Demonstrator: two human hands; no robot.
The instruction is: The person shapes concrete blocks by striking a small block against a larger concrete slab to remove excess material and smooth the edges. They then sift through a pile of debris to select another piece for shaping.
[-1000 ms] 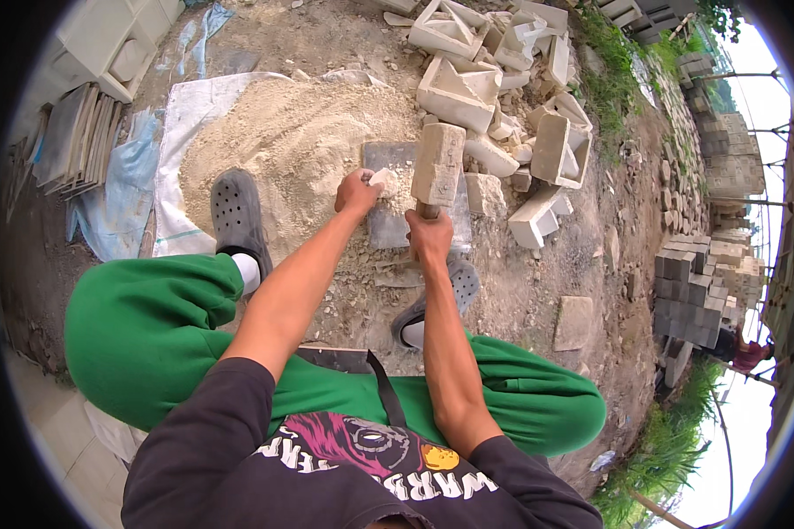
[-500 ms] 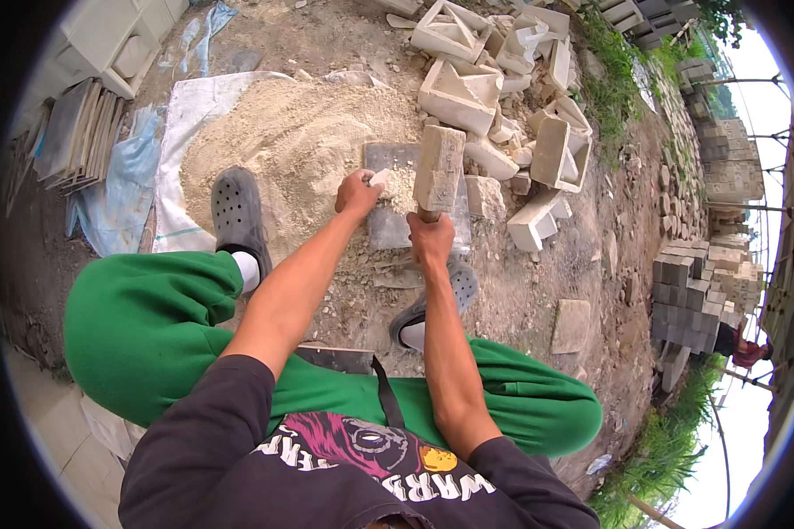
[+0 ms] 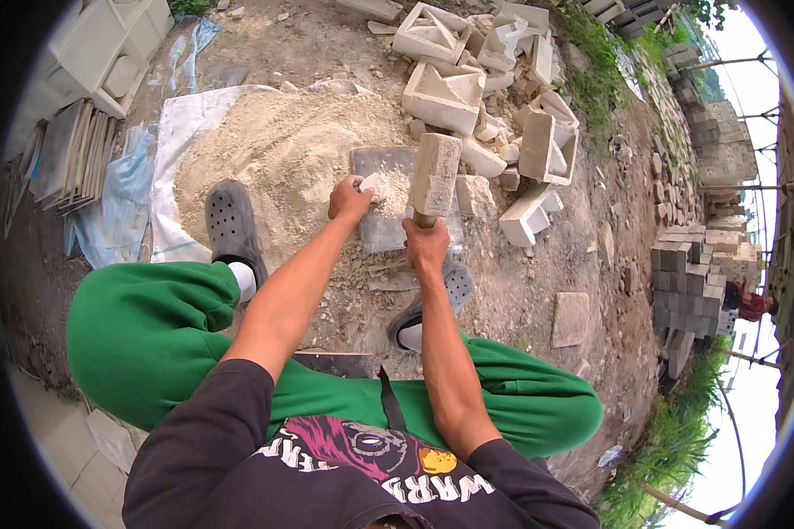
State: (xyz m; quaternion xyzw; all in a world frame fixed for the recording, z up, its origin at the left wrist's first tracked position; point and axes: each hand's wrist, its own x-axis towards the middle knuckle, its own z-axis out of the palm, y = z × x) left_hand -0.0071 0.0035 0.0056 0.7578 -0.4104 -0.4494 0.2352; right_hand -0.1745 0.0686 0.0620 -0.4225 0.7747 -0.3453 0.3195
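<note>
My right hand (image 3: pixel 427 243) is closed around the handle of a mallet with a pale, dusty block head (image 3: pixel 437 174). The head is raised over a dark flat slab (image 3: pixel 385 234) on the ground. Between the fingers of my left hand (image 3: pixel 350 199) is a small whitish chunk (image 3: pixel 369 182), at the slab's left part. Pale crushed rubble (image 3: pixel 395 189) lies on the slab beside the chunk. To the left spreads a heap of pale crushed material (image 3: pixel 273 141) on a white sheet (image 3: pixel 166 167).
Broken pale molded blocks (image 3: pixel 441 94) pile up beyond the slab to the right. Thin boards (image 3: pixel 72 159) lean at the left by a blue plastic sheet (image 3: pixel 119 207). Stacked grey bricks (image 3: pixel 684 280) and a person in red (image 3: pixel 753 305) are far right. My grey clogs (image 3: pixel 235 220) flank the work area.
The whole view has shifted slightly. The mallet head sits a little lower in the picture, still raised. Both hands keep their hold.
</note>
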